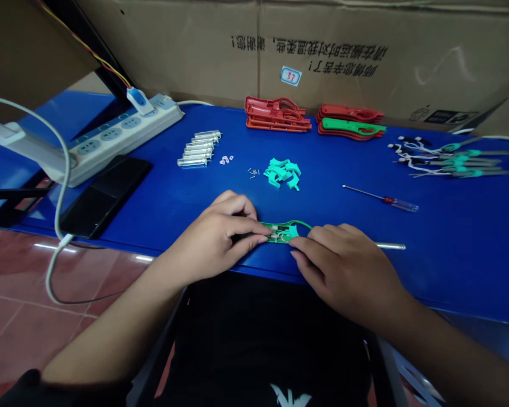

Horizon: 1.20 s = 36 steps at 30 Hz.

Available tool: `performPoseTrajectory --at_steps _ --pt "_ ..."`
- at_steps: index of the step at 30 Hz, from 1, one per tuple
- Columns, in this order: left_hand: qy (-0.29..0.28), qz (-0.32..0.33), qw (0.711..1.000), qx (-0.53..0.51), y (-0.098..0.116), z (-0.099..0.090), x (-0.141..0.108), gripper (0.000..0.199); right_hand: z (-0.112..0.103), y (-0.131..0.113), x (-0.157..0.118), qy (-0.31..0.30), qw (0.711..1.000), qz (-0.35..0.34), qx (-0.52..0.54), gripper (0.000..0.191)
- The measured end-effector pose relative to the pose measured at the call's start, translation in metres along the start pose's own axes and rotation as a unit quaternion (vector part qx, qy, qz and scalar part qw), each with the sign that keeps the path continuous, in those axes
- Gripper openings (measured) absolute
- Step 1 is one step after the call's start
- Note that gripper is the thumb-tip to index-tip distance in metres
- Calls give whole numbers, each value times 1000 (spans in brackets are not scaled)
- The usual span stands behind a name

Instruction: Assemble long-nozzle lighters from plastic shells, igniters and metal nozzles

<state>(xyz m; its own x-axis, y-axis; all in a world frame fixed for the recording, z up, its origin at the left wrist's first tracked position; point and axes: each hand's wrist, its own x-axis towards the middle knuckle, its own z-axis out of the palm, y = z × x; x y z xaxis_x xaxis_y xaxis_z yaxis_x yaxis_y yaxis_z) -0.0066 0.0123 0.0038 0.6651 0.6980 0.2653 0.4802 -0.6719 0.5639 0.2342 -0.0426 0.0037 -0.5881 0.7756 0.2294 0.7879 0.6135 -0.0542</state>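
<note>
Steadying an open green casing (pixel 280 223) on the blue table (pixel 173 198), near the front edge, directly between left hand (pixel 227 232) and right hand (pixel 343 260). Lying lengthwise from left to right, roughly parallel to that edge, so bridging the gap between both sets of fingertips. Touching both hands, hence nearer to neither. Pinching at the left end with left thumb and forefinger, close beside small parts (pixel 275 228) set inside. Resting right fingertips at the opposite end, just beside a turquoise button (pixel 293 231); cannot tell whether pinching or only pressing. Showing past the right hand, roughly in line: a metal rod (pixel 392 246); cannot tell whether joined. Lying beyond the fingertips: loose turquoise pieces (pixel 275 171) straight ahead, a screwdriver (pixel 401 204) farther right.
</note>
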Motion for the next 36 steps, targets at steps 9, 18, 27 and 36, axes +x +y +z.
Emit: performPoseTrajectory --at_steps 9,18,27,36 --pt "-37 6 999 13 4 -8 -5 29 0 -2 6 9 999 -10 -42 16" --pt "-117 34 985 120 6 -7 -2 48 6 -2 -8 86 995 34 -20 18" --pt "-149 43 980 125 7 -10 3 50 7 -4 -18 90 994 -35 -44 19" --pt "-164 37 977 135 8 -12 5 54 9 -7 -18 103 993 -27 -46 24"
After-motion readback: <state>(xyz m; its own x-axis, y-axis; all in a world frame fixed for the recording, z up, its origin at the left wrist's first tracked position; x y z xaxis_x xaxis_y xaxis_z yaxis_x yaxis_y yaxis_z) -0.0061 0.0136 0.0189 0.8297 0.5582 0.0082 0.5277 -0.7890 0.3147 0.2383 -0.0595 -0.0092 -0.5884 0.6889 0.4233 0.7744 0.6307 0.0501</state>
